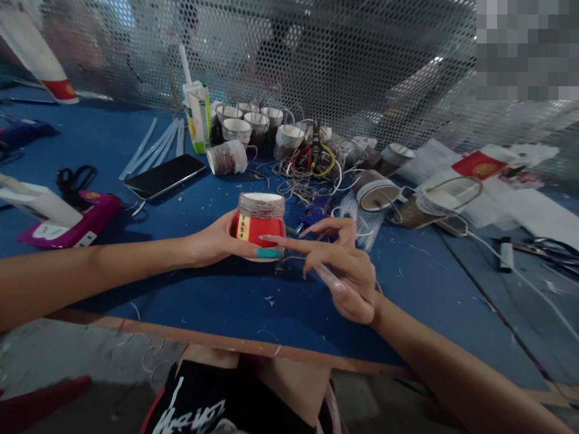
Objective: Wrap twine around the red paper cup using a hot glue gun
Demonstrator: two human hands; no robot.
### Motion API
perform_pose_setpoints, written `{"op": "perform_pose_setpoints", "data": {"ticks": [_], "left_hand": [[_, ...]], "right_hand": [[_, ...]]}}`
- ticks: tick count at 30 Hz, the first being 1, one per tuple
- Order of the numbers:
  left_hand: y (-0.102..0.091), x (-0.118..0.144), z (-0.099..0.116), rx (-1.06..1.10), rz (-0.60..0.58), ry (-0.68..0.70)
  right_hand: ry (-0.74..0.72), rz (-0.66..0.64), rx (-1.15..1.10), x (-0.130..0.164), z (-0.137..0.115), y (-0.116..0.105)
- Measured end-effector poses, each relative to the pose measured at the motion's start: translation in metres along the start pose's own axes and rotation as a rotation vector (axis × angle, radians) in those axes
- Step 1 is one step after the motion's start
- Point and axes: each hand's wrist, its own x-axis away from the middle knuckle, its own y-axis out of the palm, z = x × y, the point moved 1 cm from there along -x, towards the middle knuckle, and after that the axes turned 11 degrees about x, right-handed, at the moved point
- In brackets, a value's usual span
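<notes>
My left hand (221,240) is closed around a red paper cup (266,229) with a pale yellow label strip. Grey twine (261,207) is wound in rows about the cup's upper part, just below the white rim. My right hand (346,265) is at the cup's right side, its index finger stretched along the red wall. The thumb and middle finger are bent together, and a thin strand runs from the cup into them; the exact grip is partly hidden. Behind this hand lies a blue hot glue gun (316,211), partly covered.
Several twine-wrapped cups (237,129), a drink carton (197,117) and tangled twine with pliers (323,160) stand at the back. Glue sticks (156,147), a phone (165,176) and a purple power strip (85,220) lie left. Scissors (554,250) lie right. A perforated metal screen (362,60) closes the back.
</notes>
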Motion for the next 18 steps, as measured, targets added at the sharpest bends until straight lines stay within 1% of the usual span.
{"op": "perform_pose_setpoints", "data": {"ticks": [2,3,4,7,10,14,16,18], "left_hand": [[0.000,0.000,0.001,0.008,-0.013,-0.006],[0.000,0.001,0.001,0.008,-0.010,-0.009],[0.001,0.001,0.002,0.004,-0.003,-0.012],[0.001,0.001,0.002,-0.008,0.014,-0.015],[0.001,0.001,0.002,0.007,-0.006,-0.030],[-0.001,0.001,0.002,0.057,-0.065,-0.032],[-0.002,0.001,0.002,0.070,-0.084,-0.044],[-0.003,0.001,0.002,0.064,-0.071,-0.056]], "right_hand": [[-0.138,-0.067,0.095,-0.005,-0.006,0.001],[-0.178,-0.082,0.133,-0.006,-0.007,0.001],[-0.185,-0.079,0.151,-0.006,-0.007,0.001],[-0.140,-0.072,0.113,-0.005,-0.004,0.001],[-0.063,-0.014,0.008,-0.002,-0.001,0.002],[0.034,0.124,-0.083,-0.004,0.001,0.007],[0.036,0.263,-0.118,-0.007,0.002,0.008],[0.038,0.450,-0.119,-0.011,0.006,0.005]]}}
